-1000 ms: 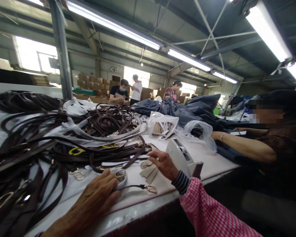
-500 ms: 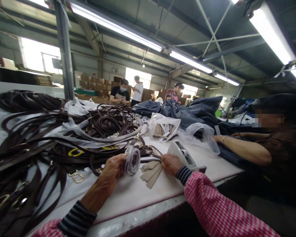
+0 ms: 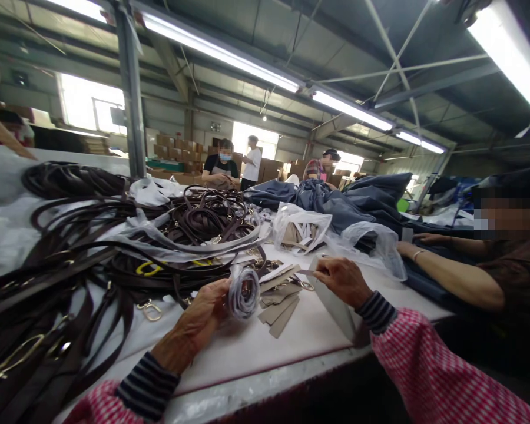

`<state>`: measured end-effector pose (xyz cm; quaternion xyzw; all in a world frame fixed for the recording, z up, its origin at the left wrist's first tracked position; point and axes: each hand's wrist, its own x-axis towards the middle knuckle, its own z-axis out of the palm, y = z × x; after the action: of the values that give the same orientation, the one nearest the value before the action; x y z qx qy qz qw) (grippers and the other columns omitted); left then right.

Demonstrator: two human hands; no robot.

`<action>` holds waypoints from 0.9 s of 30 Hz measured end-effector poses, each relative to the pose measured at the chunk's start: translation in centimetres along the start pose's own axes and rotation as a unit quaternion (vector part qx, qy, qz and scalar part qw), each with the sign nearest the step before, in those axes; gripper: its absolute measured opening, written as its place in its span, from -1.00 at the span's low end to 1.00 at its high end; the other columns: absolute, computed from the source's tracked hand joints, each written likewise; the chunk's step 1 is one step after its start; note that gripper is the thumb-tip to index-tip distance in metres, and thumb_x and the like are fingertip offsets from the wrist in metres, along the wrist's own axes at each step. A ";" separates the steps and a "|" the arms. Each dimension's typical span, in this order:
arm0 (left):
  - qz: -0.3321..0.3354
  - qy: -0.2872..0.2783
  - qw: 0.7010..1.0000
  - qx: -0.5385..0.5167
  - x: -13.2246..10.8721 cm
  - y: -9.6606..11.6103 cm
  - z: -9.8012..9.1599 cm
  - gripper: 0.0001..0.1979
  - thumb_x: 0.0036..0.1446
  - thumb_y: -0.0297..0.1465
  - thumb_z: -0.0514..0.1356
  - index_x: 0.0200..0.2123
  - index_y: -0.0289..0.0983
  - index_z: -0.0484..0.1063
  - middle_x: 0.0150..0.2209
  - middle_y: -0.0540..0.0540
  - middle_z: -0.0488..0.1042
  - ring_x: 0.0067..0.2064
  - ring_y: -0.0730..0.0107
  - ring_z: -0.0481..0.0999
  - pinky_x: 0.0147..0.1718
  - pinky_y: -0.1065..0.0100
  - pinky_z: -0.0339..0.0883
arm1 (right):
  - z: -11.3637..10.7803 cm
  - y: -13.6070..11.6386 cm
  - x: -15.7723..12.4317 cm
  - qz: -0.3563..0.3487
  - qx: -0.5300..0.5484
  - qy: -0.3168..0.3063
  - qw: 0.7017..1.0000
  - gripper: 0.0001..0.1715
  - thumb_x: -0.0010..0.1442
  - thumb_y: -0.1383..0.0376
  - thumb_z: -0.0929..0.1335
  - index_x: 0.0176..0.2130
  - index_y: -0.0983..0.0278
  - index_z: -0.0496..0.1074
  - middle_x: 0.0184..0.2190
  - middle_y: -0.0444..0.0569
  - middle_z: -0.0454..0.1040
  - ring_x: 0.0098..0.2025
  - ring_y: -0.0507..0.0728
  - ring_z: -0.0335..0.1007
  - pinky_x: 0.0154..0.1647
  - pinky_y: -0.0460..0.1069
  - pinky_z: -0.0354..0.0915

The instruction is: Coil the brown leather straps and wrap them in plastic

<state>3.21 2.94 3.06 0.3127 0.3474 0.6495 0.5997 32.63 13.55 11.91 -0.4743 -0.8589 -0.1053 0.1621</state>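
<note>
My left hand [image 3: 207,309] is closed on a coiled strap in clear plastic [image 3: 244,293], holding it upright above the white table. My right hand [image 3: 342,280] is raised over a pale tape dispenser [image 3: 335,309], whose upper part it hides. Between its pinched fingers a short thin strip [image 3: 308,272] points left; whether this is tape I cannot make out. Flat beige strips [image 3: 280,312] lie fanned out between my hands. A gold ring [image 3: 307,285] rests just beyond them.
Dark brown straps [image 3: 83,265] with gold hardware cover the left side. A clear bag of beige pieces [image 3: 301,228] sits behind the strips, near heaped blue-grey fabric [image 3: 322,200]. At right, a co-worker's arm [image 3: 457,274] rests on fabric. The table edge [image 3: 265,377] runs in front.
My right hand has lifted and shifted right from beside the beige strips, a thin strip now showing at its fingertips. My left hand still holds the coiled strap. The view has swung slightly left.
</note>
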 end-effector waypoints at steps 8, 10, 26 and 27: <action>0.003 -0.027 0.999 -0.017 -1.1 0.4 1.4 -0.70 -0.08 -0.39 0.48 -0.26 -0.44 0.66 -0.29 -0.18 0.66 -0.30 0.29 0.54 -0.26 0.36 0.45 | 0.9 -5.3 -7.6 -0.239 0.101 0.239 0.936 -0.76 0.44 0.46 0.25 -0.22 0.29 0.46 -0.37 -0.06 0.47 -0.37 0.07 0.44 -0.29 -0.06 0.26; 0.004 -0.027 0.999 -0.017 -1.4 0.4 1.4 -0.72 -0.05 -0.40 0.46 -0.26 -0.44 0.66 -0.30 -0.18 0.66 -0.31 0.29 0.54 -0.26 0.35 0.45 | 0.5 -5.1 -7.4 -0.228 0.061 0.256 0.937 -0.73 0.43 0.47 0.24 -0.28 0.28 0.44 -0.40 -0.07 0.45 -0.42 0.08 0.42 -0.35 -0.05 0.26; -0.001 -0.055 0.998 -0.016 -4.0 0.9 2.7 -0.83 0.13 -0.38 0.40 -0.24 -0.37 0.67 -0.26 -0.13 0.65 -0.28 0.31 0.50 -0.22 0.35 0.38 | 0.9 -9.3 -11.2 -0.379 0.174 0.270 0.868 -0.66 0.40 0.52 0.20 -0.02 0.44 0.51 -0.18 0.22 0.63 -0.20 0.22 0.61 -0.19 0.04 0.53; -0.003 -0.056 0.998 -0.015 -4.2 0.9 2.7 -0.83 0.14 -0.37 0.40 -0.25 -0.36 0.67 -0.27 -0.12 0.64 -0.28 0.32 0.49 -0.22 0.36 0.37 | 1.1 -9.3 -11.0 -0.381 0.177 0.264 0.868 -0.66 0.41 0.52 0.20 -0.02 0.44 0.51 -0.18 0.22 0.63 -0.21 0.21 0.61 -0.21 0.04 0.53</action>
<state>5.28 -1.08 5.35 0.3386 0.3039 0.6345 0.6248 30.07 0.41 6.46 -0.0280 -0.9024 -0.1262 0.4110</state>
